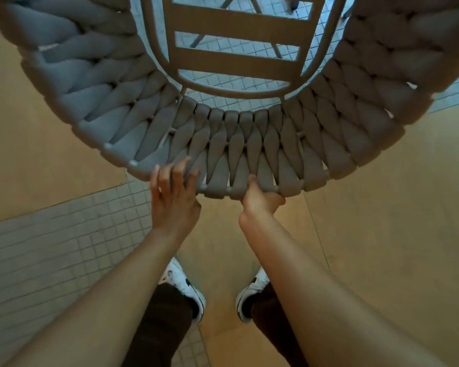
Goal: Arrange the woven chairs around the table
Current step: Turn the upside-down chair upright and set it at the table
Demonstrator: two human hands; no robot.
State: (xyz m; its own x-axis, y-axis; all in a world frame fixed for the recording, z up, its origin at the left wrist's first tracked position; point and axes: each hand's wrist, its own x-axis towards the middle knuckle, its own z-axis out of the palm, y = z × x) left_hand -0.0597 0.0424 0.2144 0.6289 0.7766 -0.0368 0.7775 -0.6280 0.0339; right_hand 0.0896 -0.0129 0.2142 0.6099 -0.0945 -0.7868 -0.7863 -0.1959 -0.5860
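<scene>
While your right hand (260, 197) grips the woven chair (249, 144) back rail, left hand (174, 193) fingers (182, 168) rest open; close them, then steer it benchward.

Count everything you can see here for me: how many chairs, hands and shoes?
Chair: 1
Hands: 2, the left hand and the right hand
Shoes: 2, the left shoe and the right shoe
Total: 5
</scene>
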